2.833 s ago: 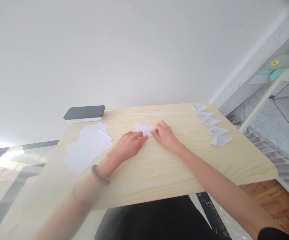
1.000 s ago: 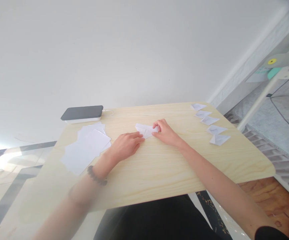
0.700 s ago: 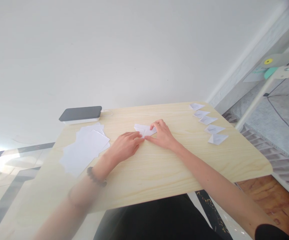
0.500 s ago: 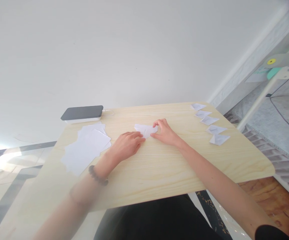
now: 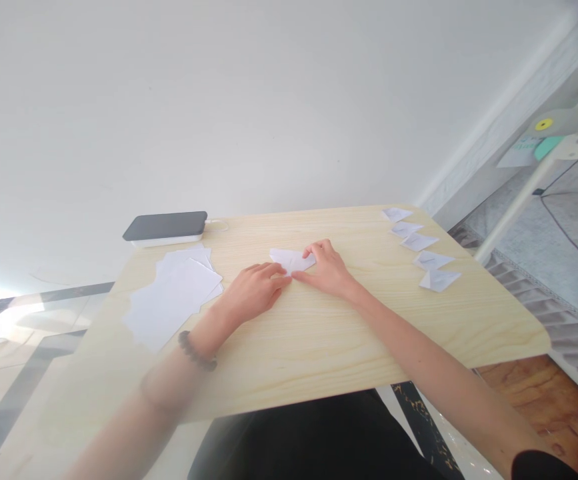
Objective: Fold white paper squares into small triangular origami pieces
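Observation:
A small piece of folded white paper (image 5: 289, 259) lies on the wooden table (image 5: 319, 353) in front of me, both hands on it. My left hand (image 5: 256, 290), with a dark bead bracelet at the wrist, presses the paper's near left part with its fingers together. My right hand (image 5: 326, 269) grips the right part, its thumb along the near edge and its bent index finger on top. The fingers cover some of the paper's edge and right end. To the left is a loose pile of white paper sheets (image 5: 176, 293).
Several folded paper pieces (image 5: 433, 260) stand in a column along the right side of the table. A dark phone-like device (image 5: 166, 227) sits on a white base at the back left, with a white cable. A wall rises behind the table.
My right thumb has slid left along the paper's near edge toward my left fingertips. More of the paper shows than at first. The left hand has stayed nearly in place.

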### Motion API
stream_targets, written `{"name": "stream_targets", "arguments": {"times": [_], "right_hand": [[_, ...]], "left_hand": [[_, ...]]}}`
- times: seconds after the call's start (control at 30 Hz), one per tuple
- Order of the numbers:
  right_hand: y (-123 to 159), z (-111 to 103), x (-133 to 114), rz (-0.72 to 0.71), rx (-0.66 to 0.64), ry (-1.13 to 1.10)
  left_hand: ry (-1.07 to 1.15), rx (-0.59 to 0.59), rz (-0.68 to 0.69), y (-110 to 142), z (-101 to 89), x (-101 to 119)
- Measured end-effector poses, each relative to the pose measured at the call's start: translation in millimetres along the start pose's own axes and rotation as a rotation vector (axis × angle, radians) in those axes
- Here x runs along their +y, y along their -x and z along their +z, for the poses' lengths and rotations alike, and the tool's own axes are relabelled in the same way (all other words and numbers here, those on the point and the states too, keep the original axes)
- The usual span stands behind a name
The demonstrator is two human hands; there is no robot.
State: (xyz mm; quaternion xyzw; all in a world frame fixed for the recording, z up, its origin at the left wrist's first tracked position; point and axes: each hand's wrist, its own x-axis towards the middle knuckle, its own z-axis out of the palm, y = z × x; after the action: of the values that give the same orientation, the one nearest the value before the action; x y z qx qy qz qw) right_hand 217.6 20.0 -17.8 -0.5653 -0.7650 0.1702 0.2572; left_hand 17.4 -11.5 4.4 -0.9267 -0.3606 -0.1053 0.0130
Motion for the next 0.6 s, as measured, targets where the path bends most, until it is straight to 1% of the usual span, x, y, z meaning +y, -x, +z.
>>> {"name": "stream_targets", "arguments": {"times": [0.1,0.2,0.27,0.43,0.6], "right_hand": [[0,-1,1,0.026,-0.043,-0.040],[-3,-6,4,0.043,-0.101,-0.118],[-5,-10,5,0.049,-0.116,-0.151],[-8,-12,11,0.056,-0.096,-0.172],[-3,-5,13,-0.004,-0.025,-0.118]], "left_hand": [[-0.004,0.001,-0.004,-1,0.2,0],[-0.007,-0.007,-0.011,-2,-1.2,1],[-0.003,-0.011,-0.014,-2,-2.4,1],[0.022,-0.016,-0.014,-2,-4.1,1],[0.108,0.005,-0.001,-1,-3.6,-3]]}}
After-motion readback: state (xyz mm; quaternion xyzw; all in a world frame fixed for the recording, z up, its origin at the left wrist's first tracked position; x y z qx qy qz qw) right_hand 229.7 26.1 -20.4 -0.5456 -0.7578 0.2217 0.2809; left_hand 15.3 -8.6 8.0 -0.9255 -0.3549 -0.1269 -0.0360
